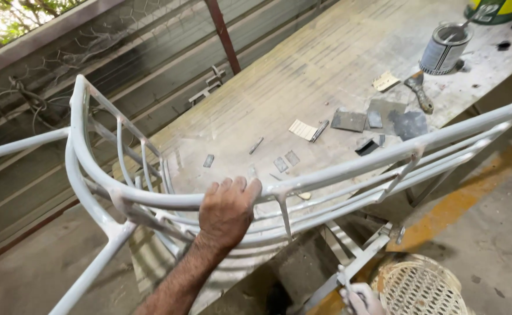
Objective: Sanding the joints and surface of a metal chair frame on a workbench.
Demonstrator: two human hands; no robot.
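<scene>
1. The left hand (228,208) grips the top rail of a pale grey metal frame (338,171); its fingers (232,185) are pressed together and curled over the rail, palm down.
2. The frame is curved, made of welded tubes and thin bars, and lies tilted across the near edge of a worn wooden surface (302,76). It extends to both sides of the fingers and below them.
3. The right hand (362,298), seemingly gloved in white, is low, well below and to the right of the left fingers. It closes around a small tool held against a lower bar; what kind of tool cannot be told.
4. Beyond the left fingers, small sandpaper scraps (302,129) and grey pieces lie scattered on the surface. Further off stand a putty knife (419,92) and an open tin can (446,48).
5. A woven basket (422,287) sits on the floor just beside the right hand.
6. Judged from this, the frame is being steadied while a lower bar is worked. The next move seems to call for a firm left grip, so the frame does not rock.
</scene>
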